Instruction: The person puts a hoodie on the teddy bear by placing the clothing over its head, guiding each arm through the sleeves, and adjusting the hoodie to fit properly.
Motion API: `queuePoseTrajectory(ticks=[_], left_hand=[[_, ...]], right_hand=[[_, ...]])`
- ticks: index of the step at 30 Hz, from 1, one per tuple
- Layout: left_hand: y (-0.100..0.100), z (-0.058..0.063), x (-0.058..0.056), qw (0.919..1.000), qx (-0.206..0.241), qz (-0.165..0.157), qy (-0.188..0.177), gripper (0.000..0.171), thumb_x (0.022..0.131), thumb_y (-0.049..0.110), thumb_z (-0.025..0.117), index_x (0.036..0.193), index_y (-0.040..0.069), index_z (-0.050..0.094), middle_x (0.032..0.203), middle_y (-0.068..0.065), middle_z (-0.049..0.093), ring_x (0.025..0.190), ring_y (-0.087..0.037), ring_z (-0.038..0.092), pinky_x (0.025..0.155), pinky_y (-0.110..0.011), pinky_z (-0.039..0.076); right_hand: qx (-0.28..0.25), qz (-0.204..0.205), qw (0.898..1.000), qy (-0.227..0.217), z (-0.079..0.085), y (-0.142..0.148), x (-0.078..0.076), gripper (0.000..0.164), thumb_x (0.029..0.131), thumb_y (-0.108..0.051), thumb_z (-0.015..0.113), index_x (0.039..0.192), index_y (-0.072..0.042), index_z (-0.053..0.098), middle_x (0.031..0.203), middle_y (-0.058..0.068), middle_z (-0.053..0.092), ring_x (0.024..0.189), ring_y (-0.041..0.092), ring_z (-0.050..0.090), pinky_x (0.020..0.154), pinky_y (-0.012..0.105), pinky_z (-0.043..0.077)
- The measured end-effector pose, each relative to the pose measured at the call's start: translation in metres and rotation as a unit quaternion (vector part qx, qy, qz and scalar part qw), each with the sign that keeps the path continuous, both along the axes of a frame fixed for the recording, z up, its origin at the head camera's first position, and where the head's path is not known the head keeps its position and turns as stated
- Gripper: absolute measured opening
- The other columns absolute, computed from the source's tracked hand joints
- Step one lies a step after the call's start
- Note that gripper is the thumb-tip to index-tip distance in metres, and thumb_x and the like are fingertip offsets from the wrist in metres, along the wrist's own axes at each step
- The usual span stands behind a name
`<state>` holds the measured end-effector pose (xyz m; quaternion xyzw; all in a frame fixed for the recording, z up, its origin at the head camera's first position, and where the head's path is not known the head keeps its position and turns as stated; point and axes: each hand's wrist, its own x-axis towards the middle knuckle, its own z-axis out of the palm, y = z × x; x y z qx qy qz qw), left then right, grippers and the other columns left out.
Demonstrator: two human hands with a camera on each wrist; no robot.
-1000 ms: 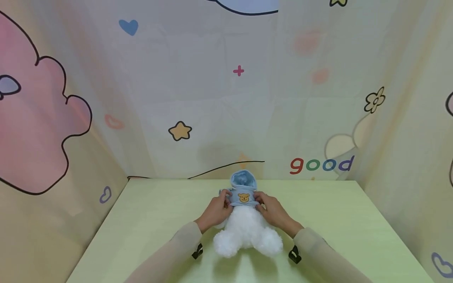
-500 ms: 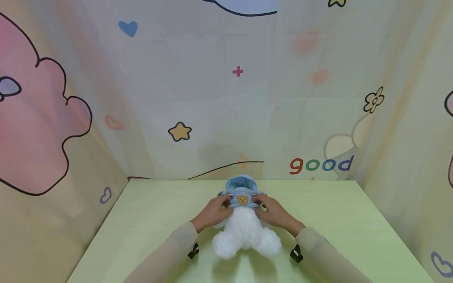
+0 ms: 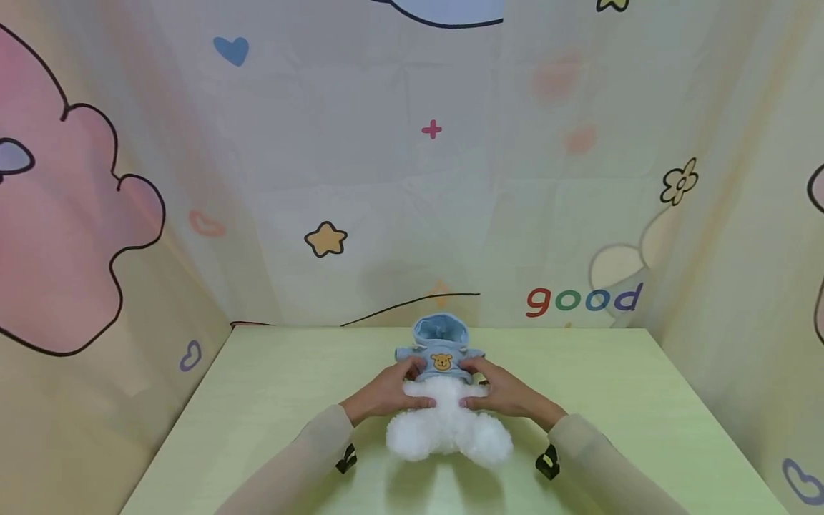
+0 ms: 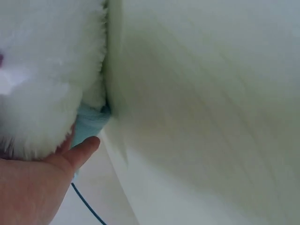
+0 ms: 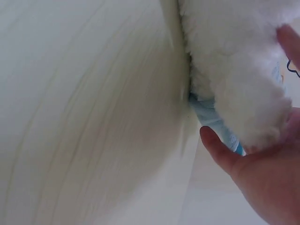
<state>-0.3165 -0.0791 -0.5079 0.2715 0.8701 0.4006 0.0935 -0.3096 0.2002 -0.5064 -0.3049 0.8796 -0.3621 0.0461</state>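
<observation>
A fluffy white plush toy [image 3: 444, 429] lies on the table, its two legs toward me. At its far end is a small light blue hoodie [image 3: 428, 353] with a yellow bear-face patch; the hood's opening shows no head in it. My left hand [image 3: 386, 390] grips the toy's left side, thumb across the white fur and fingers at the hoodie's hem. Mirroring it, my right hand [image 3: 508, 392] holds the other side. In the wrist views, white fur fills the space beside each hand, and blue cloth [image 4: 89, 123] shows below it.
The pale green table [image 3: 283, 400] ends at a patterned cloth backdrop [image 3: 386, 179] just behind the hood. Cloth side walls [image 3: 740, 286] stand at left and right. Black straps [image 3: 548, 462] hang under both cuffs.
Both hands have slid from the hoodie's sides toward me, and the thumbs now lie on the white fur. The hoodie's short sleeves now show, spread out to both sides.
</observation>
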Motion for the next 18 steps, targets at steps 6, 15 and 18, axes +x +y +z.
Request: queuePoseTrajectory(ticks=[6,15,18], left_hand=[[0.004,-0.003,-0.001,0.9977,-0.013,-0.012,0.066,0.038,0.085,0.039,0.076,0.107,0.012,0.061,0.105,0.001,0.061,0.097,-0.012,0.054,0.09,-0.031,0.046],[0.012,-0.005,0.009,0.9555,-0.005,-0.072,0.286,0.013,0.089,0.009,0.066,0.09,0.01,0.054,0.086,-0.002,0.058,0.076,-0.012,0.049,0.071,-0.022,0.042],[0.011,-0.006,0.008,0.9741,-0.004,-0.043,0.222,0.018,0.089,0.015,0.069,0.098,0.012,0.054,0.088,0.0,0.058,0.078,-0.011,0.05,0.074,-0.023,0.044]], right_hand=[[0.031,0.027,0.998,0.054,0.0,-0.002,0.001,0.038,0.091,-0.032,0.07,0.117,-0.007,0.058,0.115,0.007,0.057,0.109,0.027,0.055,0.096,0.044,0.046],[0.007,0.075,0.992,0.105,-0.001,-0.004,0.0,0.017,0.091,-0.023,0.069,0.094,-0.01,0.058,0.095,0.002,0.054,0.089,0.023,0.051,0.08,0.034,0.044],[0.004,0.051,0.995,0.087,-0.001,-0.004,0.001,0.019,0.09,-0.025,0.07,0.096,-0.011,0.059,0.096,0.0,0.058,0.091,0.018,0.053,0.081,0.034,0.046]])
